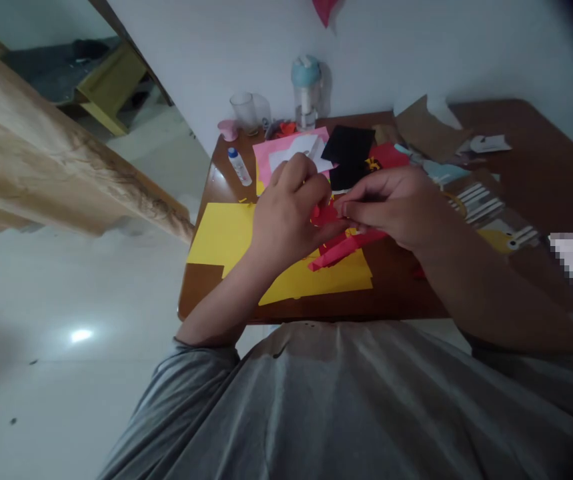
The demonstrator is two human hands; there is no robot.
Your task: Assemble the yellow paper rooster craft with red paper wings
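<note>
In the head view, a small piece of folded red paper [325, 215] sits at the centre of the frame, its crinkled edges partly hidden by the fingers. The left hand [289, 213] and right hand [391, 207] are close together, clamped on it from either side, with the right fingertips [347, 209] pinching its edge; exactly how the left fingers grip it is hidden. Just below lies a longer red paper strip [346, 248], on top of a yellow paper sheet [316, 283], with a second yellow sheet [221, 233] beside it. All of this is on a brown wooden table [396, 287]. Beyond the hands are a pink sheet [271, 157], a black sheet [350, 157], a glue bottle [239, 167], a drinking glass [244, 113] and a water bottle [306, 97].
</note>
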